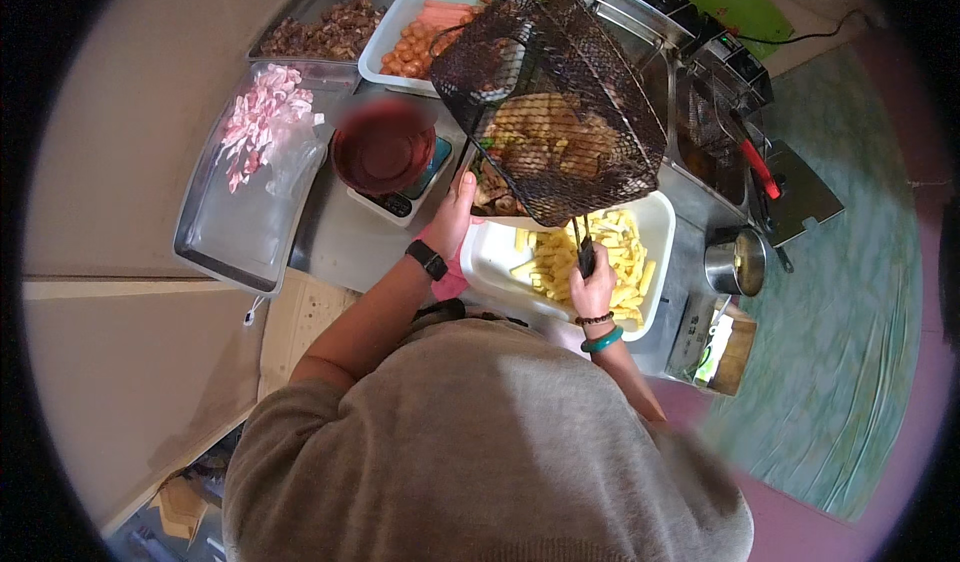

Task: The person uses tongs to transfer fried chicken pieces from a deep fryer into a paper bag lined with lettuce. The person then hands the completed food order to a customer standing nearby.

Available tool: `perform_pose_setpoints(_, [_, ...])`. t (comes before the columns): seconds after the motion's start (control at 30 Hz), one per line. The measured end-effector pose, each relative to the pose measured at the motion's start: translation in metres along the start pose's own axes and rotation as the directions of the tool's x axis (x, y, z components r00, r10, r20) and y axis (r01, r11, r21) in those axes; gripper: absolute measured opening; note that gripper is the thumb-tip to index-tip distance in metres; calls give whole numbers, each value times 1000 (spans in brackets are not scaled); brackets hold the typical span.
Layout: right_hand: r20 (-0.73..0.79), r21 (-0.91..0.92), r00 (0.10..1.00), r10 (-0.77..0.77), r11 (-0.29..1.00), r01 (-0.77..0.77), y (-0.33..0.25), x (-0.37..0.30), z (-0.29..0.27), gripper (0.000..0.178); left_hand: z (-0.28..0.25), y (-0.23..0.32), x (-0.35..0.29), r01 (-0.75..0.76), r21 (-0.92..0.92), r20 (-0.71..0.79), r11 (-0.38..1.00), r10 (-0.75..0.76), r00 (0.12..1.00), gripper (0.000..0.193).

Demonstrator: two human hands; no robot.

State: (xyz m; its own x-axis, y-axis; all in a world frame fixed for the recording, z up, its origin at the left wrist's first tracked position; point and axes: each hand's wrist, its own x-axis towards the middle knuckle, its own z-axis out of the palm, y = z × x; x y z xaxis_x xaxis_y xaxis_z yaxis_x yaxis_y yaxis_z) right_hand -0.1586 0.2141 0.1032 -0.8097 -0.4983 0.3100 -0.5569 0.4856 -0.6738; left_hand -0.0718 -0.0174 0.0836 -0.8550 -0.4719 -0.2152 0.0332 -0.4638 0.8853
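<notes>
My right hand [594,282] is closed round the black handle of a dark wire fryer basket [630,132]. The basket is tilted over a container of mixed cooked food [495,194], whose browned pieces and bits of green and yellow show through the mesh. My left hand [455,207] is closed on the container's left edge, thumb up; the other fingers are mostly hidden. Just below, partly under the right hand, stands a white tub [484,267] of pale yellow potato fries [565,267].
A red bowl [385,152] sits on a kitchen scale [395,210]. Left is a metal tray [235,237] with pink-and-white sliced pieces [265,112]. A tub [372,57] of sausages is behind. Fryers with a red-handled basket [760,167] and a steel pot [735,262] stand right.
</notes>
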Motion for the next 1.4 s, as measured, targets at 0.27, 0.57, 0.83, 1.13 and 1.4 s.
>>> perform_pose_setpoints(0.27, [103,212,992,73,973,-93,-8,6,-2,25,1,8,-5,48,27,-6,998,-48,999,69])
perform_pose_setpoints(0.57, [580,809,813,49,84,-582,-40,63,-52,33,8,17,-13,33,47,-16,998,-33,999,58])
perform_pose_setpoints(0.83, [639,697,759,-128,-320,-641,-20,127,-62,39,15,28,-20,20,-30,35,999,-19,999,55])
perform_pose_setpoints(1.13, [709,492,687,-162,-584,-646,-41,201,-56,35,4,11,-21,46,-113,-55,992,-52,997,51])
perform_pose_setpoints(1.4, [737,377,655,-167,-703,-603,-35,220,-60,33,-2,4,-25,55,-198,30,979,-50,998,48])
